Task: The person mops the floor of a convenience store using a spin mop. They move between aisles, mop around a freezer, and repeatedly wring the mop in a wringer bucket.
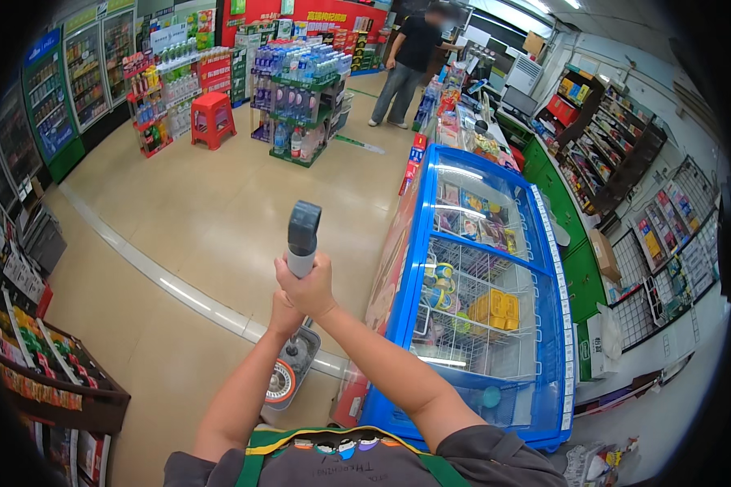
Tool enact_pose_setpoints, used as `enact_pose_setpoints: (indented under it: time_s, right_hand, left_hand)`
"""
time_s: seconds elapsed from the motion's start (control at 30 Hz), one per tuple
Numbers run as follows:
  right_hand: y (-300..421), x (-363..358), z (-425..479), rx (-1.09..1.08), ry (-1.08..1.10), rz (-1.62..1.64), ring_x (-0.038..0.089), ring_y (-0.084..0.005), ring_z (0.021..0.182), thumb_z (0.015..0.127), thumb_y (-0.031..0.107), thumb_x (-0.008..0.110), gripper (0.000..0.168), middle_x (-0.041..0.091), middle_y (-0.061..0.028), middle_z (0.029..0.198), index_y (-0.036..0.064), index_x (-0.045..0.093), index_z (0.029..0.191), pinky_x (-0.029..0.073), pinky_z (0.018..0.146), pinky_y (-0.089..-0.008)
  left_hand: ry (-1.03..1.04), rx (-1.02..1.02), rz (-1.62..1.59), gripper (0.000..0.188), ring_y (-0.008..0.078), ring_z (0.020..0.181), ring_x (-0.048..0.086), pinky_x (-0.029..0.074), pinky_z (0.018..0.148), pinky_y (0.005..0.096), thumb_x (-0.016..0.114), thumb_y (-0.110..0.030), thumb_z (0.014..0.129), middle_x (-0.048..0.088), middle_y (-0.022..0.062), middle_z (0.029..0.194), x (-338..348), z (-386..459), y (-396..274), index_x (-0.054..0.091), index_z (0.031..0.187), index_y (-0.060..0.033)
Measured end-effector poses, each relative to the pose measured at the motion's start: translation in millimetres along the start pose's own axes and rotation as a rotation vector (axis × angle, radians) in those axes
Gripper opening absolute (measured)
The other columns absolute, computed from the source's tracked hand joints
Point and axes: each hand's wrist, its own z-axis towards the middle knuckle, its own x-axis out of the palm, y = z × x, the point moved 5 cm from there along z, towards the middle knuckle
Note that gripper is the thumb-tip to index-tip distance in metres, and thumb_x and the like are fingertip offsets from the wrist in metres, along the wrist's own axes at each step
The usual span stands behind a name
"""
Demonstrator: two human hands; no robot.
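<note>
Both my hands are wrapped around the pole of a mop (303, 263), whose dark grey looped end points up toward me. My right hand (309, 285) grips just under that end. Right below it, partly covered by it, my left hand (285, 313) holds the same pole. Beneath my forearms stands a grey mop bucket (310, 359) with an orange-rimmed round spin basket at its near side. The lower pole reaches into the bucket's far part, which looks dark and wet. My left forearm hides part of the bucket, and the mop head cannot be made out.
A blue-framed chest freezer (402, 304) stands close on my right. Ahead are a red plastic stool (212, 122) and a bottled-drink display (301, 103). A person (411, 55) stands by the counter. A shelf of goods (67, 389) is at lower left. Tiled floor (219, 225) stretches ahead.
</note>
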Motion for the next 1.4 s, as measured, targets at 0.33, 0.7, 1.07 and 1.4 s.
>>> enact_pose_setpoints:
  time_s: [0.33, 0.7, 1.07, 1.4]
  right_hand:
    - [-72, 12, -3, 0.005, -0.243, -0.143, 0.048, -0.0103, 0.051, 0.07, 0.011, 0.062, 0.014, 0.052, -0.0028, 0.058, 0.003, 0.051, 0.069, 0.04, 0.049, -0.0271]
    - [-145, 77, -28, 0.134, -0.358, -0.333, 0.053, -0.0156, 0.053, 0.071, 0.014, 0.062, 0.016, 0.054, -0.0077, 0.058, 0.001, 0.052, 0.071, 0.044, 0.052, -0.0305]
    - [-121, 61, -45, 0.221, -0.221, -0.356, 0.061, -0.0158, 0.056, 0.068, 0.017, 0.066, 0.019, 0.06, -0.0084, 0.057, 0.0, 0.058, 0.063, 0.046, 0.052, -0.0296]
    - [-25, 66, -13, 0.158, -0.282, -0.167, 0.052, -0.0089, 0.046, 0.072, 0.011, 0.066, 0.019, 0.053, -0.0018, 0.05, 0.002, 0.054, 0.06, 0.041, 0.044, -0.0257]
  left_hand:
    - [0.293, -0.064, 0.022, 0.011, 0.0083, 0.072, 0.057, 0.046, 0.06, 0.0273, 0.063, -0.011, 0.074, 0.063, 0.0043, 0.073, -20, 26, 73, 0.063, 0.08, -0.0017]
    - [0.373, -0.345, 0.044, 0.024, 0.0168, 0.081, 0.06, 0.046, 0.068, 0.032, 0.063, -0.019, 0.074, 0.064, 0.0103, 0.082, -85, 25, 152, 0.062, 0.09, -0.0009]
    - [0.632, 0.102, 0.187, 0.04, 0.0236, 0.092, 0.059, 0.045, 0.076, 0.0339, 0.072, -0.023, 0.067, 0.063, 0.0117, 0.097, -74, 25, 110, 0.06, 0.1, -0.0052]
    - [0.511, 0.019, -0.191, 0.028, 0.0135, 0.089, 0.058, 0.045, 0.076, 0.0287, 0.063, -0.011, 0.074, 0.063, 0.0077, 0.093, -61, 27, -12, 0.059, 0.099, -0.0005]
